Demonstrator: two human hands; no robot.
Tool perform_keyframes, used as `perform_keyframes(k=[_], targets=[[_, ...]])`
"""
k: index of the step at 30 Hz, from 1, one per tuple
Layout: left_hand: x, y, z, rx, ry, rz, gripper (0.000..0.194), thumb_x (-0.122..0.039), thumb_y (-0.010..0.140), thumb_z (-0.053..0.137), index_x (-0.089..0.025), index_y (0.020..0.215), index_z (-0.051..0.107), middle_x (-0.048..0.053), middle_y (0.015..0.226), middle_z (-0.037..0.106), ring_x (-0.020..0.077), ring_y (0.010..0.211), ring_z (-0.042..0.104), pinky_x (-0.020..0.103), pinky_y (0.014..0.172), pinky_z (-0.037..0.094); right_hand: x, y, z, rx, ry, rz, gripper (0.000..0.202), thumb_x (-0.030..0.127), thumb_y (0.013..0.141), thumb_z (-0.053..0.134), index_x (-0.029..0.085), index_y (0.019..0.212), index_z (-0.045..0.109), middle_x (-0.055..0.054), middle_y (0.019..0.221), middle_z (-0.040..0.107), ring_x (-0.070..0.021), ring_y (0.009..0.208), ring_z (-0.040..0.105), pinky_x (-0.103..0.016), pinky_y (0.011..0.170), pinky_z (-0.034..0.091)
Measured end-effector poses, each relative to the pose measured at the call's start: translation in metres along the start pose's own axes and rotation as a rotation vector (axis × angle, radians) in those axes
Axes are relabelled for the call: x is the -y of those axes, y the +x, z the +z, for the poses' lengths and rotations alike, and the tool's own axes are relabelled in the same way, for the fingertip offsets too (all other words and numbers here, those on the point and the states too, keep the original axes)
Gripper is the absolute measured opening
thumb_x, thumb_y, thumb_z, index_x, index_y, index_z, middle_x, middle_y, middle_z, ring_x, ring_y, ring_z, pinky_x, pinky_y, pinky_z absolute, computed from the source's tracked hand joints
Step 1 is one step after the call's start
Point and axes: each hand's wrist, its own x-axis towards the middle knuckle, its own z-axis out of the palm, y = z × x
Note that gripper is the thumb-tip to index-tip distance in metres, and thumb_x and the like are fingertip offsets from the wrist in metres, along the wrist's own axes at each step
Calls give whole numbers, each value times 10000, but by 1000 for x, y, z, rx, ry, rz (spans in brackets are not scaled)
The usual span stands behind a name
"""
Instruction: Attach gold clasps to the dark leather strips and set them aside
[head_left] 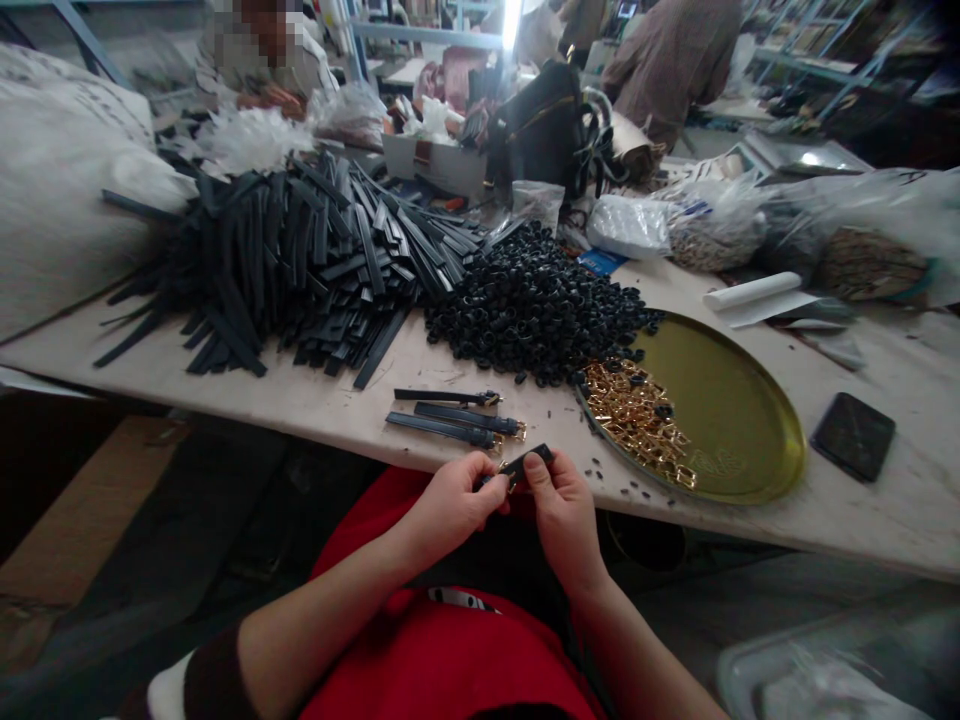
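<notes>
We see the round gold tray (pixel 739 420) at the table's right half, its left part holding a heap of gold buckles (pixel 634 410) with a few small black loops among them. The larger pile of black loops (pixel 532 300) lies on the table (pixel 847 510), its edge reaching over the tray's upper left rim. Behind stands an open white box (pixel 435 165), filled with crumpled plastic and other pieces we cannot identify. To its right, a clear bag (pixel 716 235) contains small pale items, too blurred to name. In front of us, the left hand (pixel 469 495) and right hand (pixel 559 495) hold a black strap (pixel 529 464) with a gold buckle, just off the table's near edge. Both hands' fingers are clamped on the strap. Three buckled straps (pixel 454 425) lie just beyond.
</notes>
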Motion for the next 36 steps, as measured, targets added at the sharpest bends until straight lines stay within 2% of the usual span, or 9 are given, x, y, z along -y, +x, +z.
perform_keyframes(k=[4, 8, 11, 18, 24, 28, 31, 33, 36], targets=[[-2, -8, 1, -61, 1, 43, 221, -353, 777, 478, -161, 671, 497, -50, 542, 498, 61, 423, 386, 173, 410, 302, -2, -7, -4, 3, -145, -186, 140, 358, 774, 571, 219, 769, 580, -3, 708, 589, -157, 656, 535, -279, 619, 421], [0, -14, 2, -63, 27, 73, 217, -358, 772, 491, -162, 680, 504, -48, 547, 512, 63, 429, 400, 171, 412, 307, -3, -8, -10, 191, 62, 26, 183, 374, 748, 600, 200, 790, 559, 5, 693, 587, -148, 632, 540, -283, 609, 440], [1, -17, 2, -20, 35, 56, 228, -376, 770, 495, -163, 686, 501, -46, 553, 527, 62, 412, 397, 173, 400, 296, -1, -10, -12, 243, 103, 110, 199, 380, 742, 600, 192, 772, 543, 13, 655, 567, -145, 612, 528, -284, 601, 432], [11, -23, 9, -192, 208, 138, 205, -346, 779, 487, -167, 684, 516, -22, 633, 546, 116, 591, 480, 214, 552, 356, -1, -23, -10, 49, -361, -309, 112, 239, 741, 572, 210, 639, 536, 4, 669, 521, -152, 654, 486, -278, 633, 368], [-4, -23, -1, -43, 304, 81, 281, -430, 764, 517, -174, 648, 508, -32, 593, 540, 122, 557, 465, 218, 518, 322, 4, -12, -14, 257, -34, 65, 175, 327, 712, 611, 204, 700, 487, 41, 604, 500, -123, 565, 462, -242, 540, 368], [-6, -6, -11, -76, 298, 43, 281, -444, 735, 553, -173, 679, 501, -50, 544, 501, 113, 497, 449, 211, 473, 316, 11, -1, -16, 370, -31, -11, 175, 356, 770, 568, 193, 749, 509, 21, 682, 536, -122, 637, 488, -241, 599, 384], [-5, 8, -14, -49, 245, 61, 297, -375, 765, 530, -179, 986, 506, -59, 618, 527, 109, 507, 488, 210, 497, 365, 14, 25, -28, 557, -139, -21, 198, 375, 820, 496, 185, 845, 544, 7, 705, 563, -127, 648, 515, -244, 604, 400], [-7, 15, -15, 24, 261, 95, 311, -347, 803, 475, -197, 1074, 501, -55, 637, 535, 107, 529, 498, 210, 525, 376, 15, 55, -38, 494, -314, -100, 233, 372, 852, 431, 179, 890, 557, -2, 699, 565, -130, 626, 520, -250, 598, 404], [-14, 23, -14, 42, 282, 87, 254, -355, 833, 416, -184, 951, 563, -54, 588, 499, 97, 500, 462, 207, 514, 361, 12, 106, -48, 103, -861, -328, 182, 262, 857, 419, 170, 890, 573, -57, 817, 589, -161, 718, 541, -271, 652, 390]])
